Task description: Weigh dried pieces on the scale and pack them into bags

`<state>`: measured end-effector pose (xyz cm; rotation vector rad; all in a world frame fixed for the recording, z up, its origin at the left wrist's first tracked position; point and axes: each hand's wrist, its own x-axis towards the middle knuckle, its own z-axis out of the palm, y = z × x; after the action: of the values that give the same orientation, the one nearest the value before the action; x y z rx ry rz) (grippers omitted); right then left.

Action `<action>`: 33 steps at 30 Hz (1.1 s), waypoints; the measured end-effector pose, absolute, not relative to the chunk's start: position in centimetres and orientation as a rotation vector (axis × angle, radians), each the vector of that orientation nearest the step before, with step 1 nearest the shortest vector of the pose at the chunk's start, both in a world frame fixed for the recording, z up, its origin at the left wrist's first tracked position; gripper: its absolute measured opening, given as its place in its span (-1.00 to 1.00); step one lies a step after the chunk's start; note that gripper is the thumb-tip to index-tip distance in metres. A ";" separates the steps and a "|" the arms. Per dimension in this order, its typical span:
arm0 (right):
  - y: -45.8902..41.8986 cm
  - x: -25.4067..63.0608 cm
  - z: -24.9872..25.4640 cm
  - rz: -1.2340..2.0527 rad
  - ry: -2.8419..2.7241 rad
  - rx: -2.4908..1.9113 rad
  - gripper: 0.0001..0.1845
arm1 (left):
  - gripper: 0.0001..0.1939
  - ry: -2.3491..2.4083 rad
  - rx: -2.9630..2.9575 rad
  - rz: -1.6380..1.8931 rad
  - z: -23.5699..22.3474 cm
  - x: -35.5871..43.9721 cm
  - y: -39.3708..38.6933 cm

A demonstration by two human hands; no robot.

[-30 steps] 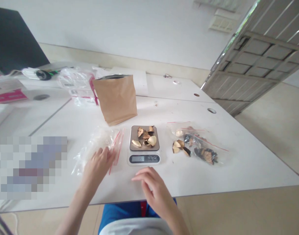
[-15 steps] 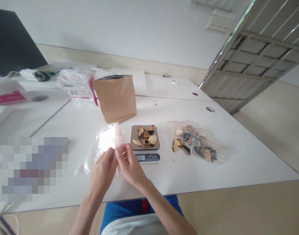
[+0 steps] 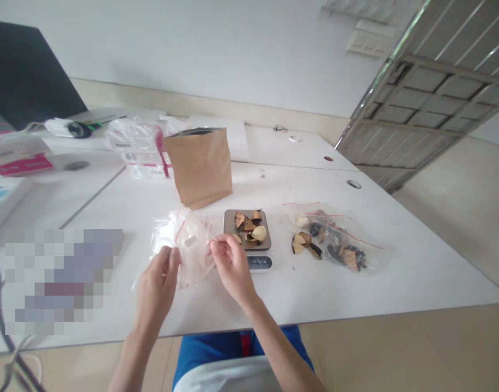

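A clear zip bag [image 3: 195, 253] with a reddish line along its edge is stretched between my hands. My left hand [image 3: 156, 286] pinches its left side, and my right hand [image 3: 236, 269] grips the right edge between thumb and fingers. More clear plastic bags [image 3: 162, 234] lie behind and beside my left hand. Just right of the bag is a small digital scale [image 3: 229, 219], its lower strip partly covered by my right hand. Several dried, curved brown and cream pieces [image 3: 258, 234] rest on its plate.
Behind the hands stands an open brown paper bag [image 3: 202, 169]. To the right lie loose dried pieces [image 3: 300, 242] and zip bags [image 3: 351, 253] holding dark and brown pieces. Pink-and-white plastic-wrapped packs [image 3: 137, 144] and a dark monitor [image 3: 29, 76] are at the back left.
My hands have moved apart, left hand leftward and right hand rightward. The zip bag, earlier bunched narrowly between the fingers, is now spread wide. The view has shifted slightly.
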<state>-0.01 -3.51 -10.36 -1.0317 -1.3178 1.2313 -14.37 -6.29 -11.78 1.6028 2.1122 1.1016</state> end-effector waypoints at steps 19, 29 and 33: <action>-5.4 -0.2 -8.3 0.800 -1.550 -0.955 -0.83 | -0.88 1.509 1.895 1.541 -10.4 -10.8 -7.3; -1.1 8.6 -7.3 1.118 -1.533 -1.162 -0.67 | -0.72 1.826 1.504 1.533 -6.8 -12.1 -5.8; -0.7 10.5 -8.7 0.741 -1.633 -1.269 -0.63 | -0.72 1.926 1.516 1.514 -6.1 -11.2 -3.8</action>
<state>10.54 -0.66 -8.69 -1.2689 -1.6330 0.7406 -11.19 -3.83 -6.09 1.5162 1.9257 1.5141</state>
